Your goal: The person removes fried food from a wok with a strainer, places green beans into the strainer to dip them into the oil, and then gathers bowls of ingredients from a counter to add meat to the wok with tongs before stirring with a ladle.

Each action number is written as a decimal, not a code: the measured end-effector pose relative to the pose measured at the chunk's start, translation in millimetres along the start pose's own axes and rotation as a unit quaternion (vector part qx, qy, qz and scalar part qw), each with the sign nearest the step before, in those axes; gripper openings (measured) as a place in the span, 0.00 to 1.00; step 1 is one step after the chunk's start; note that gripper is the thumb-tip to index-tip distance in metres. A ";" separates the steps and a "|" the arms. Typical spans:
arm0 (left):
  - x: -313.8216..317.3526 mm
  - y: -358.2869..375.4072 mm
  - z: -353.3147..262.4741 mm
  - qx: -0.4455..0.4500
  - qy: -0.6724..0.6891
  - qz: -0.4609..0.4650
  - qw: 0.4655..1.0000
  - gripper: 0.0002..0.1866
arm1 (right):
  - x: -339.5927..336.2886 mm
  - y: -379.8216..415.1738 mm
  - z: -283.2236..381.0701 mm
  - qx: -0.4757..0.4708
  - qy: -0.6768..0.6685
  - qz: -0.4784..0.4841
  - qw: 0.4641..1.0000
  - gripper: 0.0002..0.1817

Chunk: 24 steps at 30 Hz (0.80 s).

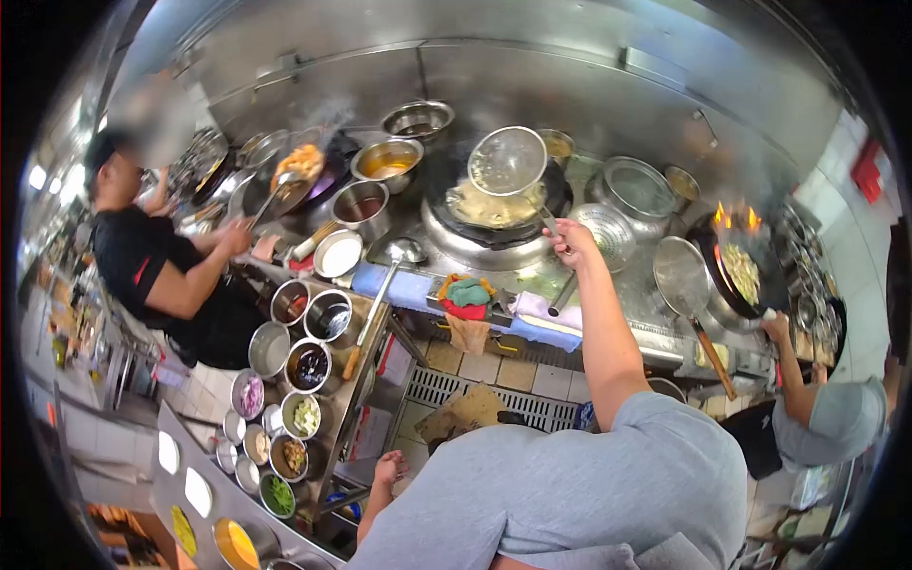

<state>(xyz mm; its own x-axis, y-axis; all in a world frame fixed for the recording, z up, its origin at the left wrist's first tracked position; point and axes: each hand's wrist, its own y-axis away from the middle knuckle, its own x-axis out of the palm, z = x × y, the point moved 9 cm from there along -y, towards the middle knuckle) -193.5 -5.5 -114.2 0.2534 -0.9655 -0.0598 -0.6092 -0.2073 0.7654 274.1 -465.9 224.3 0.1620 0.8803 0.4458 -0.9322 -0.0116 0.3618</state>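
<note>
My right hand point(570, 243) is closed on the handle of a round mesh strainer point(508, 160). The strainer is held above a wok point(439, 201) on the burner, and pale, wet-looking food point(486, 205) lies in the wok beneath it. A perforated skimmer point(605, 237) rests on the steel range beside my right hand. My left hand point(389, 467) hangs low near the ingredient table, its fingers curled with nothing visible in them. A ladle point(399, 251) with a wooden-ended handle lies across the table corner.
At left a person in black point(157, 247) works a ladle at a wok with orange food point(302, 163). On the right a person in grey point(826, 413) grips a flaming wok point(731, 271). Folded cloths point(465, 293) line the range edge. Several ingredient pots point(309, 365) crowd the table.
</note>
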 end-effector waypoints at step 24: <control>14.5 62.1 45.8 0.050 -0.029 0.023 0.998 0.06 | -120.4 0.8 106.5 -0.284 0.443 -0.211 0.824 0.23</control>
<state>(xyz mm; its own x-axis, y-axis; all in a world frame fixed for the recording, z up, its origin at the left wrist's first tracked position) -262.1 -39.6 -96.9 0.1809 -0.9813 -0.0663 -0.6915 -0.1749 0.7009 288.3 -622.4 258.1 0.4457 0.7523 -0.4852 -0.8950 0.3865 -0.2229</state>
